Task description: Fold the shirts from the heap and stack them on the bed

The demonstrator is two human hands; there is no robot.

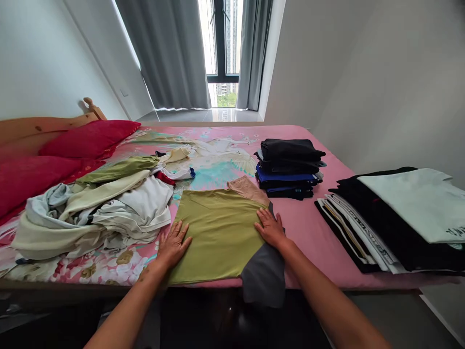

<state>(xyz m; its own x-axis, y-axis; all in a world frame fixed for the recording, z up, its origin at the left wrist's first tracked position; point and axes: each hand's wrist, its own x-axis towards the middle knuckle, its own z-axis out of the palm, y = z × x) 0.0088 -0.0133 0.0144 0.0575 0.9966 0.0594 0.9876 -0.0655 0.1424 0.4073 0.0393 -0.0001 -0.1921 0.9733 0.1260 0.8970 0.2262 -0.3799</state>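
Observation:
A garment with an olive-green body (pixel 218 232) lies spread near the front edge of the bed. One of its sleeves, dark grey (pixel 264 278), hangs over that edge, and a tan sleeve (pixel 249 189) points away toward the back. My left hand (pixel 173 245) rests flat at the garment's left side, fingers stretched out. On the right side, my right hand (pixel 269 227) lies flat on the cloth with its fingers apart. Neither hand grips anything.
Left of the garment is a heap of rumpled clothes (pixel 123 208). Folded dark clothes (pixel 290 167) are stacked behind on the right. Another stack, topped by a pale shirt (pixel 417 203), stands at far right. Red pillows (pixel 90 138) lie by the wooden headboard (pixel 36 127).

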